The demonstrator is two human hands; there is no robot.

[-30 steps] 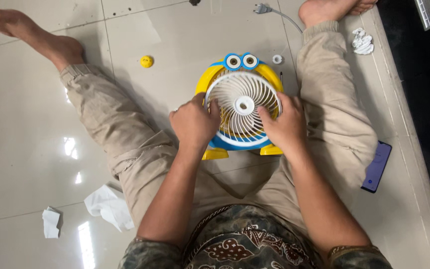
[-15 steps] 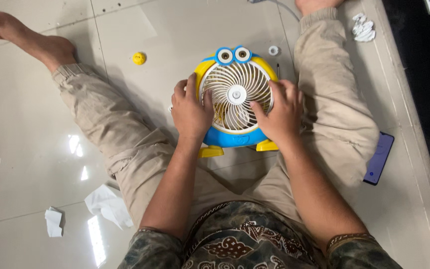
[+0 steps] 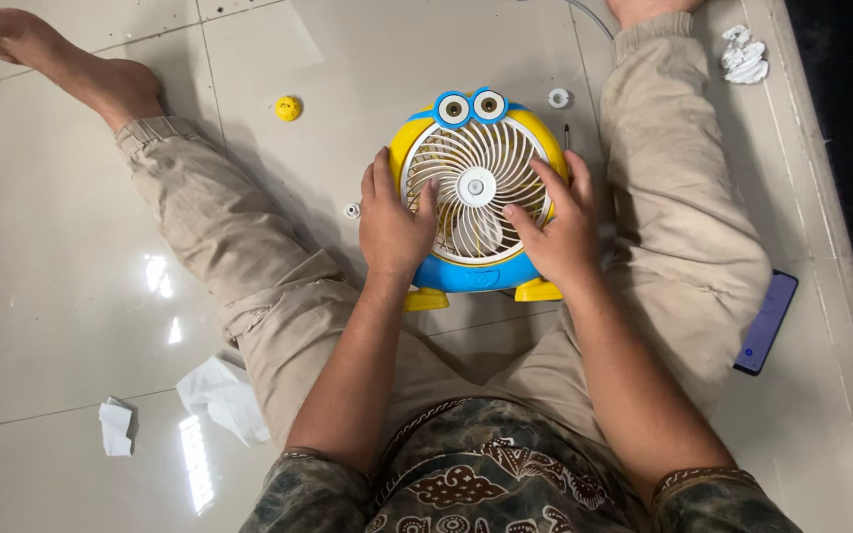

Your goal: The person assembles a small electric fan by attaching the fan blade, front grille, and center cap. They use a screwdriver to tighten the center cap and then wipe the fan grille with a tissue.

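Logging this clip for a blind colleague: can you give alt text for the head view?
Both hands press on the white grille of a yellow and blue toy-faced fan lying on the tiled floor between the seated person's legs: left hand, right hand. A phone lies to the right.

A yellow and blue toy-like fan (image 3: 478, 197) with two round eyes lies on its back on the tiled floor (image 3: 51, 257) between the person's outstretched legs. The left hand (image 3: 393, 225) lies flat on the fan's left edge, its thumb over the white round grille (image 3: 476, 188). The right hand (image 3: 561, 229) presses on the grille's right side, fingers spread across the ribs. Beyond the left hand sits a small yellow knob (image 3: 288, 108); just left of it, a tiny white part (image 3: 352, 210). Beyond the right hand lies a white ring (image 3: 559, 98), and to its right, past the leg, a dark phone (image 3: 767, 323).
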